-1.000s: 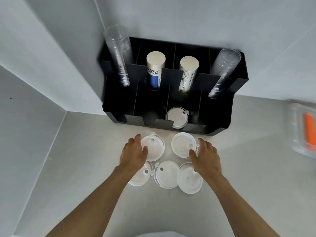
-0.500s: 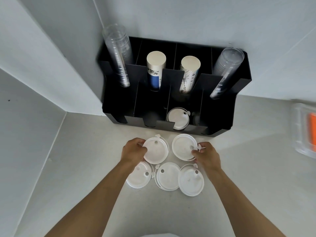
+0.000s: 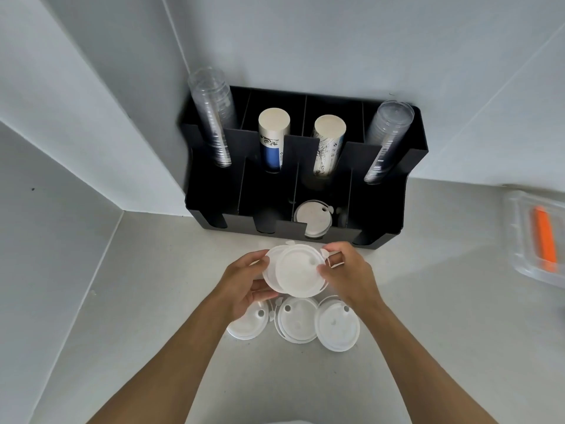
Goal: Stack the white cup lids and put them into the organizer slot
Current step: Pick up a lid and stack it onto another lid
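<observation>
Two white cup lids (image 3: 298, 270) overlap in the air just above the counter, the right one lying on top of the left. My left hand (image 3: 244, 286) grips the lower lid at its left edge. My right hand (image 3: 348, 275) pinches the upper lid at its right edge. Below them three more white lids (image 3: 298, 319) lie in a row on the counter, the left one partly hidden under my left wrist. The black organizer (image 3: 382, 215) stands against the wall, and one white lid (image 3: 312, 217) sits in its third front slot.
The organizer's back slots hold two stacks of clear cups (image 3: 214, 117) and two stacks of paper cups (image 3: 273, 139). A clear plastic container (image 3: 519, 240) with an orange item lies at the right edge. Walls close in on the left and behind.
Both hands have lifted the two far lids off the counter and brought them together, so that the right lid now overlaps the left one.
</observation>
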